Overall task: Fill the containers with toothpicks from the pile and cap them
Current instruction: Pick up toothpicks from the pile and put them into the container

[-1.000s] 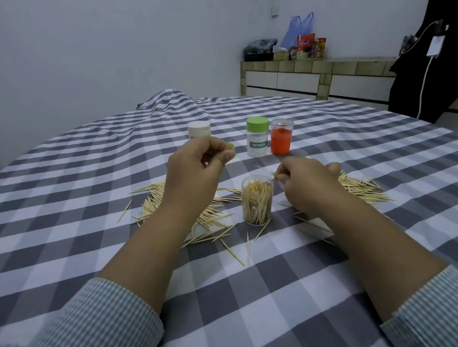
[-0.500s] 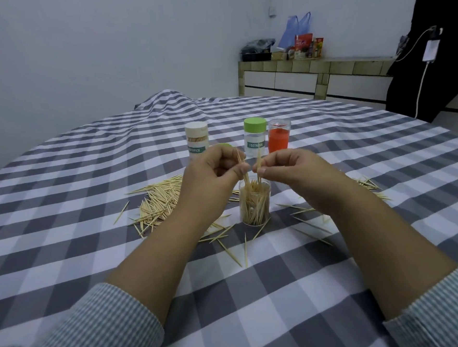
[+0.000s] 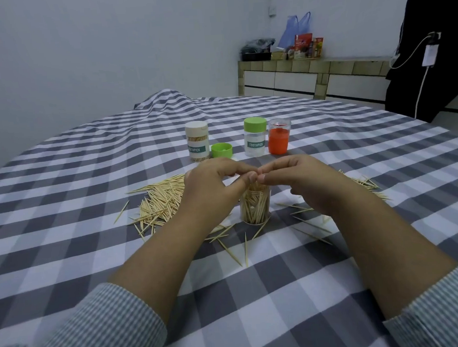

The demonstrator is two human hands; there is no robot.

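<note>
A clear, uncapped plastic container (image 3: 255,208), already packed with upright wooden toothpicks, was seen standing on the grey-and-white checked tablecloth (image 3: 298,290) in the middle of the view. Both hands were held directly above its mouth, fingertips meeting over the toothpick tips. The left hand (image 3: 210,187) was curled, thumb and forefinger drawn together at the rim; the right hand (image 3: 296,179) was likewise curled, its fingertips brought against those of the left. Whether toothpicks were actually pinched in either hand could not be told — the fingers hid the contact.

A loose pile of pale wooden toothpicks (image 3: 159,202) lay just left of the container, partly behind the left wrist, and a thinner scatter (image 3: 364,184) was spread to the right, with stray picks in front.

Farther back, three containers were lined up: a white-capped toothpick jar (image 3: 197,140), a green-capped labelled jar (image 3: 255,136) and a clear container with an orange insert (image 3: 279,139). A loose green cap (image 3: 221,150) rested open side up between the first two.
</note>
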